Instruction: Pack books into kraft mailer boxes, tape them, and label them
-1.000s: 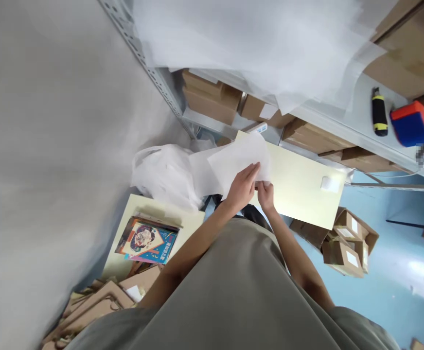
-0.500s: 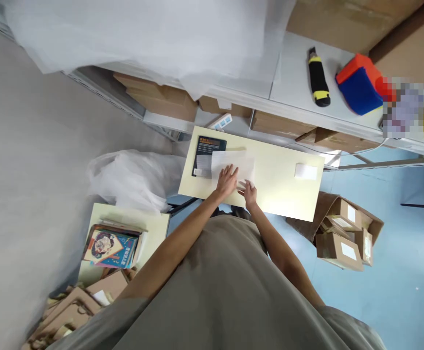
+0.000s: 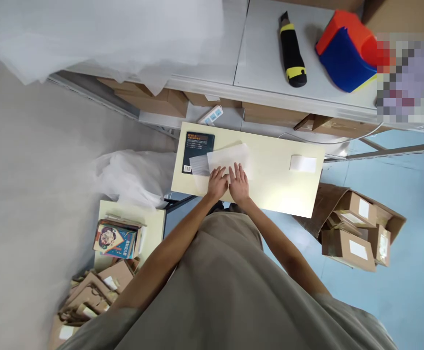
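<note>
On the pale yellow table (image 3: pixel 270 189), a thin whitish translucent sheet (image 3: pixel 230 155) lies under the fingers of both my hands. My left hand (image 3: pixel 218 183) rests near the sheet's front edge, fingers stretched out. Close beside it, my right hand (image 3: pixel 239 184) lies flat with its fingers spread on the sheet. A dark book (image 3: pixel 198 143) with orange lettering and a barcode lies to the left, its lower right part covered by a greyish see-through piece (image 3: pixel 199 166). Toward the table's right end is a small white stack of paper (image 3: pixel 303 164).
A utility knife (image 3: pixel 292 51) and a red and blue tape dispenser (image 3: pixel 346 51) sit on the grey shelf (image 3: pixel 259 43) ahead. At lower left are stacked books (image 3: pixel 119 238) and flattened cardboard (image 3: pixel 95 289). An open carton (image 3: pixel 389 218) of small boxes stands on the floor at right.
My right hand has gone from curled at the sheet's edge to flat and spread on it, closer to my left hand. The sheet now lies more tilted. The camera view has shifted.
</note>
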A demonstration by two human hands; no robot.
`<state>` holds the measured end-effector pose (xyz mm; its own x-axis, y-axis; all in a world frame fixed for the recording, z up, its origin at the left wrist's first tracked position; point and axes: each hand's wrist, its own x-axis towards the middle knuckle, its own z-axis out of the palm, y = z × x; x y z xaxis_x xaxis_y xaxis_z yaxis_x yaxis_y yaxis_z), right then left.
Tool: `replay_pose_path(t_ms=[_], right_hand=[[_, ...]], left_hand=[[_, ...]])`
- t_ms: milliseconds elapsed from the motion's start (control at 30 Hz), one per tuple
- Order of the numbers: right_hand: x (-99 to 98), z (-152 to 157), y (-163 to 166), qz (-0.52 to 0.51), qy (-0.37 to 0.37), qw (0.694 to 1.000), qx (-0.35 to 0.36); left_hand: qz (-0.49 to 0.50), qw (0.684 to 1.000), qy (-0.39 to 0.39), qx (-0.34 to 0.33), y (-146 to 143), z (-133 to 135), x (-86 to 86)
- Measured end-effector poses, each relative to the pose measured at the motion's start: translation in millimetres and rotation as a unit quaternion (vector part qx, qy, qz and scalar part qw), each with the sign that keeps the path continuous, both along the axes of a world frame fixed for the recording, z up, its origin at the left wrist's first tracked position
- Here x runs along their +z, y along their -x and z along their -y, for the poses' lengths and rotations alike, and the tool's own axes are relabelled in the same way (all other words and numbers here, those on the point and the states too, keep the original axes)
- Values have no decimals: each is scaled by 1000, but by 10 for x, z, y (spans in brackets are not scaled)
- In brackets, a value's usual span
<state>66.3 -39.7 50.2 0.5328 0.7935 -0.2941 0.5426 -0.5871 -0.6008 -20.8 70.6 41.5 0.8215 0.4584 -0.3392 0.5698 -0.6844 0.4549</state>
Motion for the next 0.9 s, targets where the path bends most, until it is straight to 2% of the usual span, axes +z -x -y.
replay_pose_path(t_ms=[100, 200, 333, 433, 533, 600, 733, 900], right_hand=[[18, -249, -53, 7, 55, 997, 45], [-25, -341, -144, -1, 100, 994, 47], [-128, -191, -327, -21, 72, 996, -52], [-245, 54, -480, -52, -28, 986, -156], [-368, 364, -606, -77, -151, 945, -280], [-439, 596, -666, -85, -191, 910, -358], [-567, 1070, -744, -107, -202, 845, -484], [-703, 1539, -802, -177, -194, 774, -576]], left_hand=[[4, 1000, -7, -10, -9, -31, 57], [11, 999, -25, 35, 39, -84, 40], [-31, 990, -23, 135, 228, -204, -153], [-73, 987, 16, 146, 407, -326, -343], [-83, 988, 31, 125, 541, -430, -479], [-81, 990, 30, 115, 589, -474, -531], [-80, 991, 24, 105, 610, -531, -584], [-76, 993, 15, 89, 592, -680, -635]])
